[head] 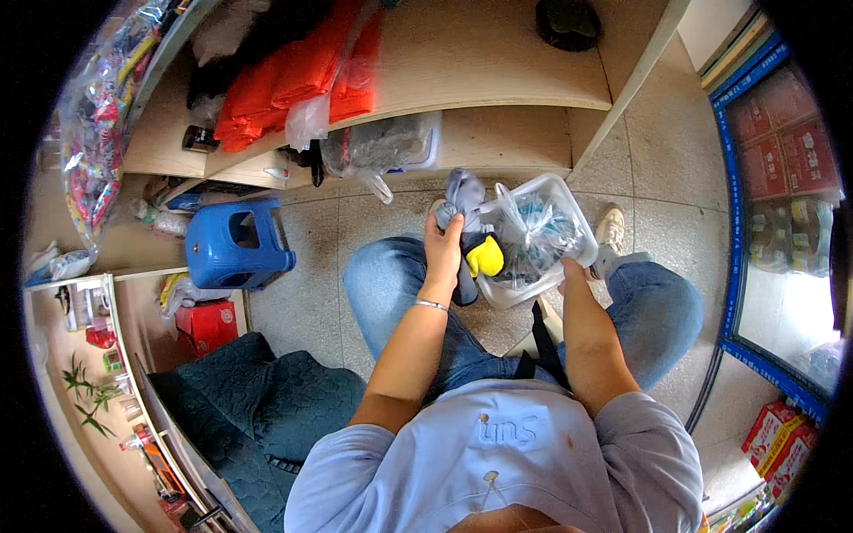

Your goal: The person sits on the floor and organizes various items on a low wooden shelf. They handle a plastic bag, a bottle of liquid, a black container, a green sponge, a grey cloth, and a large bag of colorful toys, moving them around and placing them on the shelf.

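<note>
My left hand point(445, 245) grips a grey fabric bundle point(464, 193), which hangs over the left side of a white plastic basket point(588, 233). Just right of that hand is a yellow-and-black item point(486, 256), perhaps fabric; whether it belongs to the bundle I cannot tell. Inside the basket lies a knotted clear plastic bag point(533, 230) with dark and teal contents. My right hand point(570, 268) holds the basket's near right rim, its fingers mostly hidden. The basket sits between my spread knees, tilted a little.
To the left stands a blue plastic stool point(216, 250). Wooden shelving point(466, 83) ahead carries orange plastic bags point(286, 86) and a lidded clear box point(393, 143). A dark quilted cover point(266, 393) lies lower left; a blue-framed glass cabinet point(732, 220) stands right.
</note>
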Available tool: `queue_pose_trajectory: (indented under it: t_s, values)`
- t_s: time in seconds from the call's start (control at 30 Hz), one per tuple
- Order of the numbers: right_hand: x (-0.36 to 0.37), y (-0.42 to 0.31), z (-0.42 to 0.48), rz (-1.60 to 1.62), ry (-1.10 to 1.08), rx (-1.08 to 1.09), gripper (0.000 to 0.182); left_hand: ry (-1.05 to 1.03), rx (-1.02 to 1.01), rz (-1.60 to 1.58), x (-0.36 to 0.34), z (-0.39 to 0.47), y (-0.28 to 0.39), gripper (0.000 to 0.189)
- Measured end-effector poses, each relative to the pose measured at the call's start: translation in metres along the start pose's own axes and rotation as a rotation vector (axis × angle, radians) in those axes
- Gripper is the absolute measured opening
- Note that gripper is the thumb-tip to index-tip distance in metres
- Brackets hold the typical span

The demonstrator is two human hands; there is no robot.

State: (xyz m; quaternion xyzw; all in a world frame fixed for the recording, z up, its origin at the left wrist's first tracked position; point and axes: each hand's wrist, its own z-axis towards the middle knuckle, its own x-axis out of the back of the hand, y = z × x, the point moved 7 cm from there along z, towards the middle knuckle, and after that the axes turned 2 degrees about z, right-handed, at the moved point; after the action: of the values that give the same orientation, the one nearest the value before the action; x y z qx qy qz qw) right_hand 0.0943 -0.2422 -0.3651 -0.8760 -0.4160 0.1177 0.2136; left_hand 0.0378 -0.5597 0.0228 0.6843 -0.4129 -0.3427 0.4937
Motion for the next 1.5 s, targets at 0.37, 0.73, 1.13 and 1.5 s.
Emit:
queue_pose_trajectory:
  t_s: [0.37,0.73,1.13,1.5]
  values:
    - [-0.05,-0.014,-0.11,-0.132,-0.218,-0.234,0.032,0.118,-0.016,0.139,0.024,-0.013,-0.016,0.026]
    - [-0.059,-0.045,-0.196,0.061,-0.294,-0.033,0.027,0.226,-0.207,-0.093,0.049,-0.023,0.007,0.032]
    - [-0.158,-0.086,-0.226,0.51,-0.54,0.021,0.034,0.17,-0.185,-0.233,0.033,-0.028,0.014,0.027]
    - [-0.23,-0.072,-0.227,-0.673,-0.796,0.278,0.022,0.125,-0.13,-0.28,0.035,-0.027,0.016,0.031]
